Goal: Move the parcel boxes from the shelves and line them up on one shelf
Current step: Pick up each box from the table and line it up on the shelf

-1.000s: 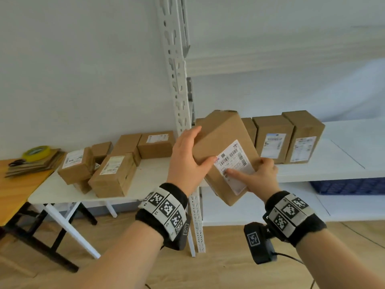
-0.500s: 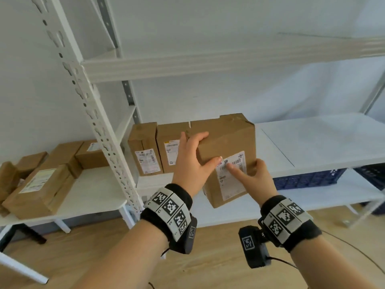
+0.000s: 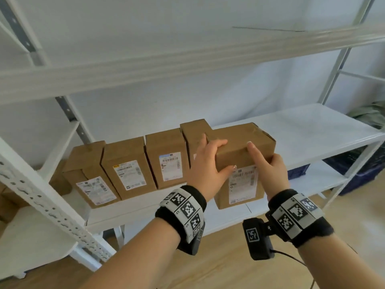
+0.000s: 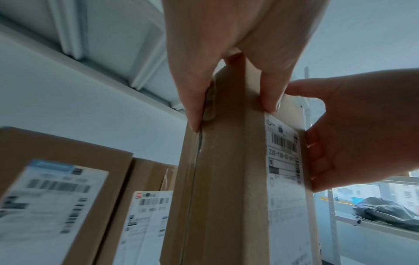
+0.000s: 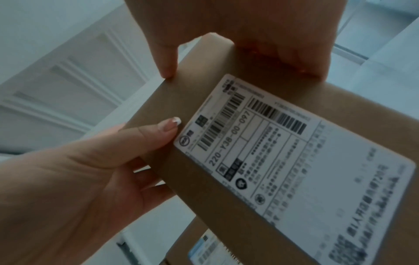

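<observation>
Between both hands, a parcel box [image 3: 241, 163] is held upright at the right end of the row of boxes [image 3: 129, 170] on the shelf [image 3: 312, 130]. Left hand [image 3: 208, 165] curls over its top left corner, thumb on the labelled front; right hand [image 3: 270, 170] clasps the upper right edge, forefinger laid over the top. Its base seems to hang past the shelf lip. To finish well, I would push it back from the fingers, label facing out, flush against the neighbouring box left of the left fingers, then let go.
</observation>
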### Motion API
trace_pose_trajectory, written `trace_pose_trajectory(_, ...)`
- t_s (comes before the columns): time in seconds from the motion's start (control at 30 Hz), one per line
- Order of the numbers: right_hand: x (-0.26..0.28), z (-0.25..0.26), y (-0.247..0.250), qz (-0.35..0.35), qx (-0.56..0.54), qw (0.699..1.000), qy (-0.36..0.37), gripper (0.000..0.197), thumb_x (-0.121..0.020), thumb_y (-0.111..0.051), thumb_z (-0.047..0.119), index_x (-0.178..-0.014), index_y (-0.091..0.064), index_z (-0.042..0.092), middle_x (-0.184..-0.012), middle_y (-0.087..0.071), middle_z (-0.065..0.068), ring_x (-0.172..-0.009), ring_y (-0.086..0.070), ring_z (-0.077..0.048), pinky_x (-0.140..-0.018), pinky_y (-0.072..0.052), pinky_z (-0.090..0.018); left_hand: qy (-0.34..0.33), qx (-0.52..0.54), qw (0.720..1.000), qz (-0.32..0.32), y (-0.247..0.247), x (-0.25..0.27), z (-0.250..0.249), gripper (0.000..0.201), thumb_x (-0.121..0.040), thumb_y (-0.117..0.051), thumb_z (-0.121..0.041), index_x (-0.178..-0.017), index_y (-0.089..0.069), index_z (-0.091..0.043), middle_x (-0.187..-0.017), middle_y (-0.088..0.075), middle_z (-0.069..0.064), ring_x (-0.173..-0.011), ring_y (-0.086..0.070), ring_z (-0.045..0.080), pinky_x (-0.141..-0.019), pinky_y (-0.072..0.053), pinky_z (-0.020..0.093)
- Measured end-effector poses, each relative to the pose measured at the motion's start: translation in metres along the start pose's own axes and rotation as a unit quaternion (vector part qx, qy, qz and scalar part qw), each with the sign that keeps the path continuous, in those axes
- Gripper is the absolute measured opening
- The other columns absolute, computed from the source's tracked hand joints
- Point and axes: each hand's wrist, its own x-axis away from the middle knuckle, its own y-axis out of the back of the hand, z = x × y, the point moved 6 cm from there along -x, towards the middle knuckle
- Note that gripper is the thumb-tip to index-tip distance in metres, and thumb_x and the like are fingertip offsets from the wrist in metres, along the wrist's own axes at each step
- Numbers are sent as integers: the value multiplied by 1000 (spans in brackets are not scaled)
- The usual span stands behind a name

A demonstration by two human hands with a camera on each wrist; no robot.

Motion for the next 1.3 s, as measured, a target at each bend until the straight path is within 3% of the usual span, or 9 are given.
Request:
trace_pose_trajectory(0.1, -33, 0, 5, -38, -11, 999, -12, 57, -73, -64, 60, -107, -45, 19, -101, -58, 2, -92, -58, -17, -81, -48, -38, -23, 5, 999, 32, -18, -36, 6, 54, -82, -70, -28, -128, -43, -33, -156, -16, 4, -137, -17, 1, -103, -22, 15)
trace_pose_trajectory(0.17, -56, 2, 9, -65, -21, 998, -18, 53, -76, -64, 56, -107, -44, 18, -99, -56, 2, -91, -57, -16, -80, -48, -38, -35, 2, 998, 54, -28, -60, 9, 51, -82, -69, -28, -127, -45, -32, -154, -20, 5, -133, -27, 4, -100, -27, 15)
trace_pose_trajectory(0.37, -109, -1, 11, -105, -6, 994, -23, 45, -79, -65, 47, -108, -45, 18, -95, -55, 4, -84, -55, -12, -71, -44, -32, -47, -36, 993, 99, -56, -120, 30, 50, -79, -71, -33, -123, -46, -33, -138, -39, 4, -95, -44, 2, -89, -39, 18)
trace_pose_trajectory(0.63, -167, -14, -7, -82, 26, 996, -34, 33, -83, -63, 38, -101, -47, 15, -89, -54, 3, -83, -56, -16, -69, -44, -29, 13, -76, 989, 128, -76, -159, 51, 56, -85, -66, -26, -135, -42, -23, -138, -38, 5, -117, -47, 16, -97, -42, 28)
trace_pose_trajectory(0.83, -210, -15, -17, -48, 65, 996, -22, 40, -87, -60, 25, -119, -43, 8, -88, -50, 5, -89, -55, -20, -80, -48, -36, 77, -146, 974, 156, -86, -177, 50, 55, -94, -52, -23, -145, -32, -22, -156, -10, 16, -136, -35, 27, -110, -30, 33)
trace_pose_trajectory(0.93, -225, -18, -21, -24, 87, 996, -14, 47, -88, -57, 23, -128, -38, 7, -103, -53, -1, -96, -55, -22, -88, -48, -39, 87, -196, 965, 151, -87, -186, 47, 50, -94, -52, -23, -142, -38, -19, -154, -18, 17, -132, -39, 29, -107, -32, 33)
trace_pose_trajectory(1.1, -236, -24, -30, 23, 126, 991, 27, 54, -91, -53, 21, -140, -30, 17, -116, -50, 0, -88, -50, -15, -79, -39, -27, 81, -255, 956, 122, -81, -192, 47, 36, -96, -48, -25, -131, -54, -15, -148, -37, 6, -130, -42, 21, -105, -33, 32)
trace_pose_trajectory(1.2, -237, -22, -39, 61, 171, 981, 71, 49, -94, -46, 19, -141, -34, 27, -123, -44, -7, -84, -45, -13, -83, -34, -21, 78, -248, 964, 54, -63, -192, 50, 34, -98, -43, -25, -129, -55, -20, -141, -46, -2, -125, -46, 13, -101, -37, 29)
trace_pose_trajectory(1.3, -239, -23, -46, 88, 193, 974, 85, 41, -97, -40, 17, -137, -44, 25, -132, -37, -9, -91, -40, -9, -88, -27, -15, 90, -283, 955, 21, -48, -189, 61, 37, -99, -38, -26, -134, -49, -20, -142, -44, -2, -130, -39, 14, -106, -32, 29)
